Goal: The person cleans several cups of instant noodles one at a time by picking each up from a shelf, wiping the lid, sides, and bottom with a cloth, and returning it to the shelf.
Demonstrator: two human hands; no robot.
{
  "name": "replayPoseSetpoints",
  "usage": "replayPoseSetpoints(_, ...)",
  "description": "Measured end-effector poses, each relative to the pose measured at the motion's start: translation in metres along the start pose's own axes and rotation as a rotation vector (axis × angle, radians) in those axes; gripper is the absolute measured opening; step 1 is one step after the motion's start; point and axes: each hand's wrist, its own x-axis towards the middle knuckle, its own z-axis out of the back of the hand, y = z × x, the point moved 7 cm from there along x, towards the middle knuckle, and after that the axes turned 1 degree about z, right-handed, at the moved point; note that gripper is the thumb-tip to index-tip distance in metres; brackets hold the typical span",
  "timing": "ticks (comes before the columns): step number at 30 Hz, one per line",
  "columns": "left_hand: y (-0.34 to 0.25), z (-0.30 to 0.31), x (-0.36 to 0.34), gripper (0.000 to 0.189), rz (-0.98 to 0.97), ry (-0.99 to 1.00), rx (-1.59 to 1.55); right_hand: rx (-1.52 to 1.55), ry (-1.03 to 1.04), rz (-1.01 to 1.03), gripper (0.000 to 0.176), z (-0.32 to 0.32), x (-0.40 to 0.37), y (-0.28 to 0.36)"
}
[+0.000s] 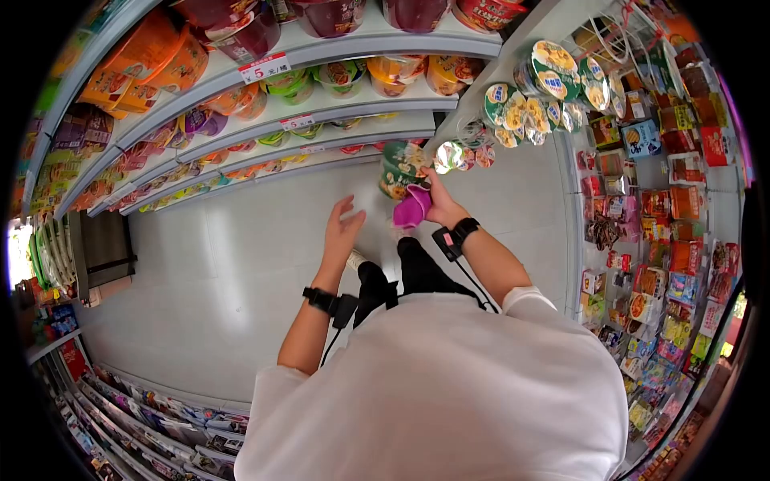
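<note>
My right hand [441,202] is closed on a crumpled purple cloth [411,207], and its fingers also grip the right side of a dark green instant noodle tub [401,167]. The tub is held in front of the shelf end, its printed side showing. To the left, my left hand [343,231] is raised with nothing in it, fingers apart, a short way from the tub and the cloth. Beyond my right hand, several green-and-white noodle tubs [525,114] are stacked in a wire rack at the shelf end.
Shelves [353,50] of noodle tubs curve across the front, with a price tag [265,68] on the edge. Hanging snack packets [642,240] line the right side. Another rack [152,425] stands at lower left. Grey tile floor [208,264] lies between.
</note>
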Motion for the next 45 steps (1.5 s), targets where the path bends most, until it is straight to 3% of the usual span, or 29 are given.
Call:
replayPoseSetpoints(2,0.017,0.002,-0.011,0.043,0.051,-0.001,-0.059,0.187,0.107,0.056,0.056,0.009,0.039,0.035)
replayPoseSetpoints(3,0.029,0.031,-0.033,0.041,0.161,0.005,0.008,0.273,0.03,0.067,0.052,0.01,0.065,0.004)
replayPoseSetpoints(5,0.052,0.018,-0.065,0.04,0.222,0.001,-0.035,0.213,-0.152,0.153,0.052,0.06,0.092,0.016)
replayPoseSetpoints(6,0.049,0.019,-0.035,0.039,0.231,-0.064,-0.087,0.148,-0.136,0.169,0.051,0.048,0.13,0.069)
replayPoseSetpoints(8,0.068,0.02,-0.051,0.038,0.326,-0.142,-0.141,0.095,-0.187,0.113,0.048,0.067,0.179,0.089)
replayPoseSetpoints(12,0.103,0.011,-0.071,0.036,0.415,-0.275,-0.246,0.12,-0.237,0.085,0.045,0.064,0.21,0.114)
replayPoseSetpoints(15,0.113,-0.013,-0.074,0.036,0.449,-0.295,-0.311,0.169,-0.271,0.232,0.042,0.06,0.223,0.138)
replayPoseSetpoints(17,0.119,-0.028,-0.073,0.036,0.464,-0.248,-0.312,0.156,-0.117,0.272,0.038,0.057,0.246,0.151)
replayPoseSetpoints(21,0.143,-0.037,-0.075,0.036,0.467,-0.223,-0.362,0.009,-0.316,0.357,0.039,0.104,0.302,0.158)
replayPoseSetpoints(23,0.148,-0.035,-0.077,0.036,0.478,-0.225,-0.354,-0.144,-0.413,0.25,0.041,0.121,0.304,0.156)
replayPoseSetpoints(25,0.142,-0.027,-0.078,0.036,0.479,-0.235,-0.337,-0.05,-0.284,0.266,0.041,0.092,0.282,0.147)
replayPoseSetpoints(27,0.134,-0.016,-0.086,0.036,0.478,-0.261,-0.336,-0.146,-0.217,0.229,0.038,0.132,0.304,0.137)
replayPoseSetpoints(29,0.145,-0.002,-0.098,0.037,0.444,-0.294,-0.367,-0.299,-0.269,0.163,0.037,0.07,0.214,0.105)
replayPoseSetpoints(31,0.14,0.019,-0.103,0.04,0.386,-0.329,-0.397,-0.355,-0.124,0.078,0.037,0.068,0.221,0.071)
replayPoseSetpoints(32,0.145,0.027,-0.107,0.04,0.377,-0.338,-0.411,-0.458,-0.279,0.054,0.036,0.033,0.172,0.054)
replayPoseSetpoints(35,0.133,0.068,-0.115,0.038,0.33,-0.41,-0.481,-0.359,-0.017,-0.027,0.041,-0.035,0.161,-0.028)
replayPoseSetpoints(37,0.13,0.103,-0.127,0.042,0.317,-0.464,-0.467,-0.492,0.253,-0.21,0.05,-0.092,0.132,-0.102)
replayPoseSetpoints(40,0.122,0.172,-0.16,0.049,0.287,-0.654,-0.482,-0.672,0.491,-0.408,0.059,-0.209,0.04,-0.219)
replayPoseSetpoints(42,0.13,0.21,-0.168,0.055,0.305,-0.736,-0.933,-0.767,0.699,-0.471,0.069,-0.285,-0.005,-0.267)
replayPoseSetpoints(43,0.134,0.229,-0.198,0.055,0.319,-0.757,-0.937,-0.768,0.699,-0.496,0.069,-0.304,-0.03,-0.299)
replayPoseSetpoints(45,0.119,0.273,-0.209,0.055,0.07,-0.484,-1.18,-1.139,0.901,-0.425,0.078,-0.363,-0.059,-0.343)
